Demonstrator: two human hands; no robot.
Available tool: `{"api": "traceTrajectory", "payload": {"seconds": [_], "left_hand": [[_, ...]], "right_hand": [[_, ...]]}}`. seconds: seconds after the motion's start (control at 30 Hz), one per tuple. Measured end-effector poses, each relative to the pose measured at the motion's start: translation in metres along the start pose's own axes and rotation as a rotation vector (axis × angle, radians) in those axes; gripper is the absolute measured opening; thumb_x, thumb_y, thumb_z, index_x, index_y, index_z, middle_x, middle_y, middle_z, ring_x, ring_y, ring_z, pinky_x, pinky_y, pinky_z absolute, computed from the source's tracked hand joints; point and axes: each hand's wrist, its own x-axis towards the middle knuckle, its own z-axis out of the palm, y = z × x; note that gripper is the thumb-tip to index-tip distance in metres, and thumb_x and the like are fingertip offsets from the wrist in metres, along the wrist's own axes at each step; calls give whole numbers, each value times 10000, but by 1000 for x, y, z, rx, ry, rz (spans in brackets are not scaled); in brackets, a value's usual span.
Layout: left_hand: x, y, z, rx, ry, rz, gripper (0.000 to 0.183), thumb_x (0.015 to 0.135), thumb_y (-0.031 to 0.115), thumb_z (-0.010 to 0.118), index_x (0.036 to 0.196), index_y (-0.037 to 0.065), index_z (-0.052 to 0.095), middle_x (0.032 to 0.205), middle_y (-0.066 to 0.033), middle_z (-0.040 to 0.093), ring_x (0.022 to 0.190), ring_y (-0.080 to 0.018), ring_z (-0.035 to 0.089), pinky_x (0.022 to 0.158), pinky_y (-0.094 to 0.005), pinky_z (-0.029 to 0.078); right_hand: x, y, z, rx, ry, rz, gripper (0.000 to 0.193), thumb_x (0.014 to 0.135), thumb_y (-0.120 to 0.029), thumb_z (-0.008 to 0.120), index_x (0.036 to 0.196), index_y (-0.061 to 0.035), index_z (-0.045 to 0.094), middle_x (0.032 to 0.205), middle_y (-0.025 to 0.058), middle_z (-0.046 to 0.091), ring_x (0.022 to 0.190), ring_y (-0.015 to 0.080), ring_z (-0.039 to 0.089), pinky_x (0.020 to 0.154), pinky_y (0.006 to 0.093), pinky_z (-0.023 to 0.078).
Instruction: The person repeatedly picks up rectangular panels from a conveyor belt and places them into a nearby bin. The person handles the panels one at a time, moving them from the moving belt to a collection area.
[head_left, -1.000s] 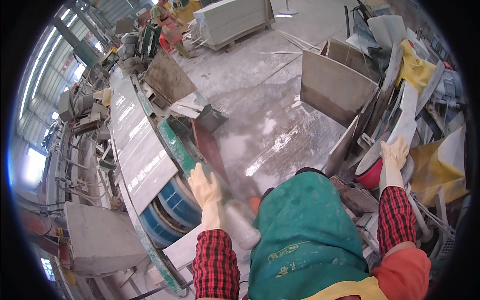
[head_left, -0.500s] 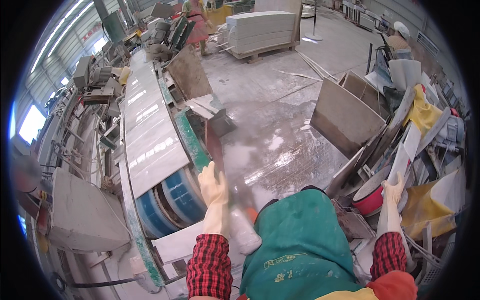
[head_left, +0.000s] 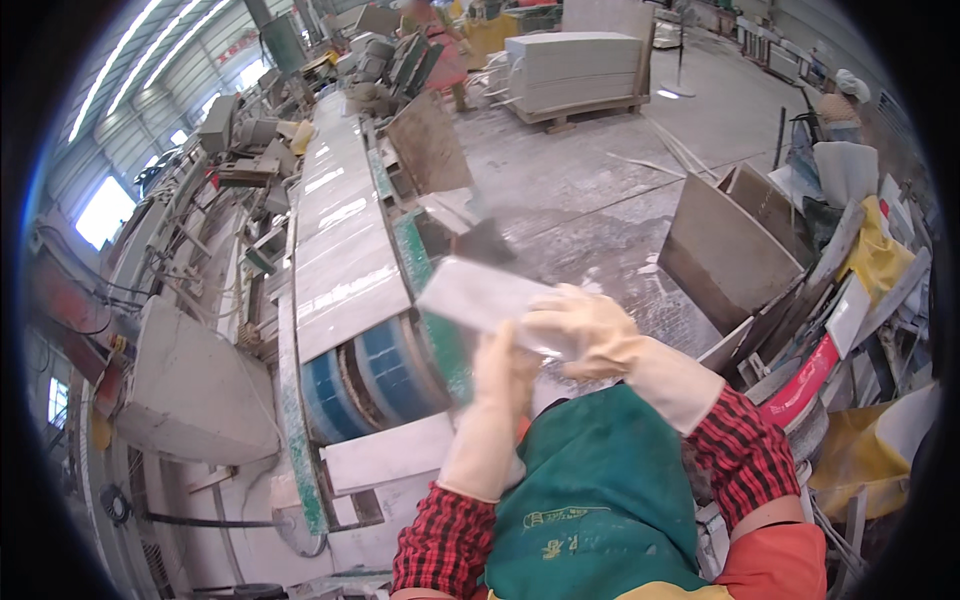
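A flat white rectangular slab (head_left: 485,290) is held up in front of my apron, tilted, with its far end toward the conveyor. My right hand (head_left: 590,328), in a cream rubber glove, grips its right end with fingers wrapped over it. My left hand (head_left: 503,375), gloved alike, is closed at the slab's lower edge; some of its fingers are blurred or hidden. Left of my hands runs a conveyor with a blue roller (head_left: 395,375) and a row of wet pale slabs (head_left: 345,270) on its bed. Below the roller lies another white slab (head_left: 390,455).
Green side rails (head_left: 430,300) edge the conveyor. To my right is a pile of brown boards (head_left: 730,250), a red curved rim (head_left: 805,385) and yellow sheeting (head_left: 870,240). Stacked white slabs (head_left: 575,75) stand on a pallet ahead. A person in a pink apron (head_left: 440,50) is farther off.
My right hand has left the pile at the right and come to the middle, now with a white slab. The left hand has moved right to meet it. The view has shifted slightly.
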Motion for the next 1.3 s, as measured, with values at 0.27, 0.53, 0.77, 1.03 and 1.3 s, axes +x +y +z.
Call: {"api": "traceTrajectory", "payload": {"seconds": [0.27, 0.53, 0.77, 1.03, 1.3], "left_hand": [[-32, 112, -118, -145, 426, 402, 356, 1052, 116, 396, 1368, -48, 396, 1375, -243, 509, 1258, -386, 540, 1035, -541, 520], [17, 143, -207, -234, 662, 446, 378, 1039, 144, 423, 1334, -91, 401, 1357, -245, 520, 1249, -407, 547, 1017, -529, 539], [47, 140, -206, -196, 837, 422, 343, 1030, 159, 428, 1263, -91, 461, 1295, -219, 566, 1163, -360, 611, 963, -439, 586], [46, 152, -167, -81, 945, 303, 327, 1021, 160, 450, 1244, -78, 475, 1324, -187, 562, 1156, -321, 619, 933, -410, 601], [33, 161, -176, 421, 861, 186, 339, 1009, 194, 514, 1215, -75, 518, 1208, -199, 619, 1133, -281, 634, 900, -364, 606]], "right_hand": [[87, -29, 49, -1, -69, -371, 605, 643, -242, 822, 1172, -102, 564, 1274, 149, 560, 1200, 368, 536, 1047, 444, 446], [-93, 109, 9, -174, 5, 301, 632, 721, -249, 807, 1297, -99, 593, 1363, 194, 564, 1274, 363, 530, 1073, 427, 438], [-315, 162, -45, -39, 316, 937, 535, 776, -126, 717, 1277, 19, 600, 1269, 180, 643, 1237, 287, 582, 1040, 369, 452], [-381, 138, -37, 70, 425, 1124, 512, 850, -61, 664, 1348, 8, 568, 1261, 149, 642, 1160, 215, 591, 1029, 322, 430], [-347, 141, -14, 334, 531, 1092, 503, 862, -31, 657, 1354, 10, 561, 1175, 84, 651, 1044, 147, 602, 948, 276, 461]]}}
